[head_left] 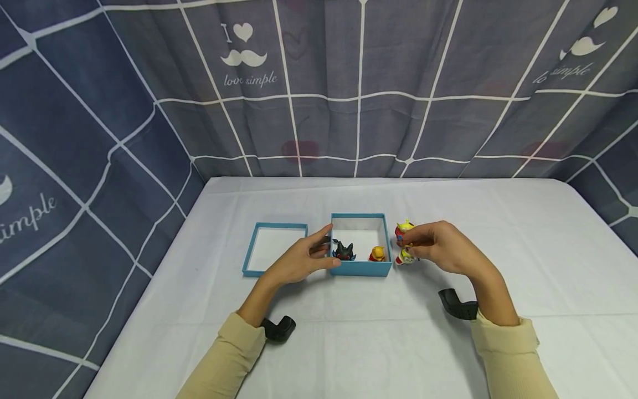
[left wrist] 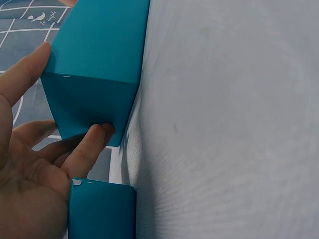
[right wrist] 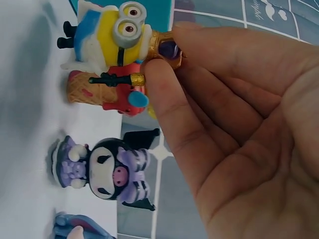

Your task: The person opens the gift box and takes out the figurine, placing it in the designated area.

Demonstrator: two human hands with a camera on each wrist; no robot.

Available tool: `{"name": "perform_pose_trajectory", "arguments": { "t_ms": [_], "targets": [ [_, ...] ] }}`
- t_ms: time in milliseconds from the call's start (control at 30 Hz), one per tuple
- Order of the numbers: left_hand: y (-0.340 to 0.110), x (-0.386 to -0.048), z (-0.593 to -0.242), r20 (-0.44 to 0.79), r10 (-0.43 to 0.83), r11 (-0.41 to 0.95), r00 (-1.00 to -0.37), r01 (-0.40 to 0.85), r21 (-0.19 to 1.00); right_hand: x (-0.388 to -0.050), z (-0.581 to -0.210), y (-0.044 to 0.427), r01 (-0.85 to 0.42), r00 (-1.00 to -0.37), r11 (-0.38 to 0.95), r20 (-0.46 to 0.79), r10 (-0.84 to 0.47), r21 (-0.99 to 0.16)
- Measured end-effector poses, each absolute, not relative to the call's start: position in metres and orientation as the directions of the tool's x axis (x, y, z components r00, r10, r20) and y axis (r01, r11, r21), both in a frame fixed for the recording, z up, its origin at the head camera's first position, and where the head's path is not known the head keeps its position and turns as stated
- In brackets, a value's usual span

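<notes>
An open blue box (head_left: 361,268) with a white inside holds a dark spiky-eared figurine (head_left: 344,251) and a yellow-and-red figurine (head_left: 377,254). My left hand (head_left: 299,257) holds the box at its left end, thumb at the front corner, bent fingers against the end wall (left wrist: 84,104). To the right of the box, my right hand (head_left: 441,246) pinches a yellow Minion figurine (right wrist: 114,37) by its gold crown. Behind the Minion stands a figurine with a waffle-cone base (right wrist: 92,89), partly covered by it and by the fingers.
Left of the box lies its blue-edged lid (head_left: 274,249), white inside up. A black-and-purple figurine (right wrist: 107,172) and a blue figurine (right wrist: 79,228), cut off by the frame, stand by the right hand. White cloth (head_left: 359,343) covers the table; a grey curtain (head_left: 319,127) hangs behind.
</notes>
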State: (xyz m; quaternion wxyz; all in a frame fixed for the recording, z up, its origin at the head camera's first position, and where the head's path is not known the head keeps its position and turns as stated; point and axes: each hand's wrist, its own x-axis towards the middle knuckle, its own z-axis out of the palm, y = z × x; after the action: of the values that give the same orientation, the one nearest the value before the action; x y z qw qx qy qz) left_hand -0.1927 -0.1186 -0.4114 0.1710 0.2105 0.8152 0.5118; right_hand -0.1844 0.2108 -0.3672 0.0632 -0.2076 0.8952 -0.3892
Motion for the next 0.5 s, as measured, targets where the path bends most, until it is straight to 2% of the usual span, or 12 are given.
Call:
{"name": "perform_pose_trajectory", "arguments": {
  "t_ms": [500],
  "targets": [
    [-0.1187,-0.1940,-0.4124,-0.073,0.517,0.388,-0.853,0.158,0.908,-0.1898,-0.3780,0.2100,-0.306,-0.902,0.588,0.032,-0.430,-0.749]
  ]
}}
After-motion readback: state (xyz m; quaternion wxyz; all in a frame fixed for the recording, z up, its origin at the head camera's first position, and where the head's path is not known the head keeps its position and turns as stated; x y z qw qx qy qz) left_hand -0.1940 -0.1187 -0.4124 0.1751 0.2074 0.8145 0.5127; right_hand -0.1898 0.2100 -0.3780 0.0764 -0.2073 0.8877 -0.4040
